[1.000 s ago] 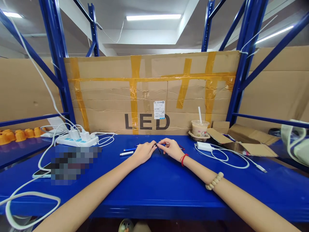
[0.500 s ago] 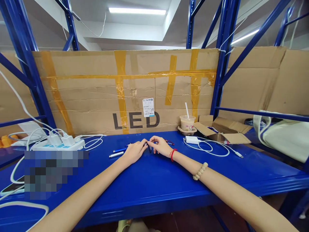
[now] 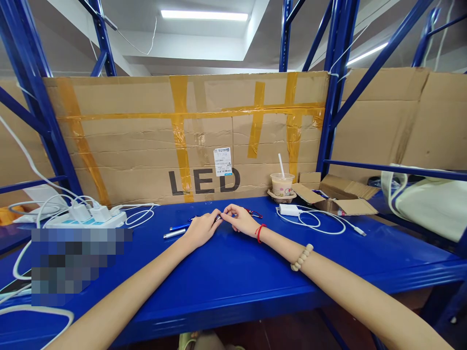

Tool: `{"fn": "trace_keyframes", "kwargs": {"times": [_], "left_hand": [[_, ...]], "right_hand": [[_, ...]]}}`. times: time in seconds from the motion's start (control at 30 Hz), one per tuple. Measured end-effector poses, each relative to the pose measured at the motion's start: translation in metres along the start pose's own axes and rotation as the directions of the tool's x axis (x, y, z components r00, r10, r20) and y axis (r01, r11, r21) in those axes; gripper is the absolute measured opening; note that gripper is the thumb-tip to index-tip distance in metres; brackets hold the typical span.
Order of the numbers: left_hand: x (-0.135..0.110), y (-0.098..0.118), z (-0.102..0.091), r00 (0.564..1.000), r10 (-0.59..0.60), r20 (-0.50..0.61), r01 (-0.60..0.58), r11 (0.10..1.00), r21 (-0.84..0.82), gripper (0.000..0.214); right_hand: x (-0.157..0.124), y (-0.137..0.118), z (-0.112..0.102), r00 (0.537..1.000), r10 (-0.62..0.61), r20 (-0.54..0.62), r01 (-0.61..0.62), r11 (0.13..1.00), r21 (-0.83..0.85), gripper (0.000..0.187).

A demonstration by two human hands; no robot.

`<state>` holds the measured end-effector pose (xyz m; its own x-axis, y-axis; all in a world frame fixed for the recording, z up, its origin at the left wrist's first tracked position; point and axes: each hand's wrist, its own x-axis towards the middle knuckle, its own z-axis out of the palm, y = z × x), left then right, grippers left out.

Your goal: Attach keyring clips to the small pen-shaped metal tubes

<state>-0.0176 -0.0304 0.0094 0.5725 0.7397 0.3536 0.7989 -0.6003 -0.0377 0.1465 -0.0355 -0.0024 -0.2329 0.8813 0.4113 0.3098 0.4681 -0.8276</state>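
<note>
My left hand [image 3: 201, 229] rests over the blue tabletop with its fingers pinched. At its fingertips is a small dark and silver thing [image 3: 218, 218] that looks like part of a pen, mostly hidden by the fingers. From the right, my right hand [image 3: 239, 221] meets it with thumb and forefinger pinched at the same piece. A silver pen [image 3: 174, 234] and a blue pen [image 3: 180, 227] lie left of my left hand, their right ends near or behind it. Beyond my right wrist lies a thin red item [image 3: 254, 214], partly covered.
A lidded drink cup [image 3: 281, 184] with a straw stands at the back. Right of it are an open cardboard box [image 3: 352, 206] and a white charger with cable [image 3: 289, 210]. A power strip [image 3: 85, 219] with tangled cables sits left. Cardboard [image 3: 146, 146] backs the blue table [image 3: 226, 277].
The dark stick that pointed down between my hands no longer shows. My fingertips have come closer together around the small piece. The view has shifted slightly.
</note>
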Motion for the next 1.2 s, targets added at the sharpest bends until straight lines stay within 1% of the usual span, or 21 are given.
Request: {"fn": "trace_keyframes", "kwargs": {"times": [0.13, 0.3, 0.6, 0.83, 0.93, 1.03, 1.2], "left_hand": [[0.000, 0.000, 0.000, 1.000, 0.002, 0.004, -0.002, 1.000, -0.005, 0.031], [0.000, 0.000, -0.001, 1.000, 0.001, 0.009, -0.001, 1.000, 0.003, 0.031], [0.000, -0.001, 0.001, 1.000, 0.014, -0.005, -0.014, 0.999, 0.046, 0.033], [-0.001, 0.000, 0.000, 1.000, 0.010, -0.001, -0.010, 0.998, 0.070, 0.035], [0.000, -0.001, 0.001, 1.000, 0.009, -0.005, -0.008, 0.997, 0.071, 0.034], [0.000, -0.001, 0.002, 1.000, 0.017, -0.023, -0.016, 0.997, 0.074, 0.034], [0.000, -0.001, 0.002, 1.000, 0.018, -0.015, -0.017, 0.997, 0.074, 0.034]], "right_hand": [[0.000, 0.000, -0.001, 1.000, -0.016, -0.003, 0.016, 0.998, -0.057, 0.029], [0.002, 0.002, -0.003, 0.996, -0.086, -0.016, 0.082, 0.981, -0.174, 0.027], [0.001, 0.003, -0.003, 0.992, -0.126, -0.003, 0.122, 0.964, -0.238, 0.024], [0.000, 0.000, -0.003, 0.991, -0.132, -0.030, 0.121, 0.963, -0.240, 0.025], [0.000, 0.001, -0.003, 0.991, -0.130, -0.042, 0.114, 0.957, -0.267, 0.027], [0.000, -0.001, -0.003, 0.986, -0.143, -0.081, 0.107, 0.933, -0.344, 0.028], [-0.003, -0.009, -0.007, 0.970, -0.181, -0.160, 0.075, 0.857, -0.510, 0.023]]}}
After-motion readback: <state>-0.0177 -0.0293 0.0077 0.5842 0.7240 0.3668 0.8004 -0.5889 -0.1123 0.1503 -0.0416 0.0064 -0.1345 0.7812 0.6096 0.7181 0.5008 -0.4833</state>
